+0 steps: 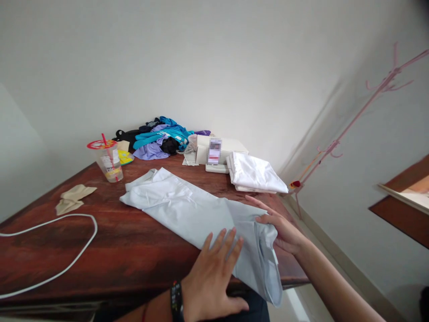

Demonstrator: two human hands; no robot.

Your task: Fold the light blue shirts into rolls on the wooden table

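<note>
Hands lay nearest the camera. The left hand (214, 277), with a dark wristband (176, 299), rested flat and open, its fingers spread on the near end of a pale blue shirt (181, 205). The right hand (281, 228) gripped a folded edge of that shirt at the right, thumb on top. The shirt stretched across the dark wooden tabletop (127, 250), its near end hanging over the edge. To the left a white cable (80, 250) looped on the wood, with a beige cloth (72, 198) beyond it. Farther back stood a plastic cup (109, 161) with a red straw, a folded white garment (254, 174) and a white box (217, 147). A heap of clothes (161, 138) lay by the wall, and a pink coat stand (351, 120) leaned at the right.
</note>
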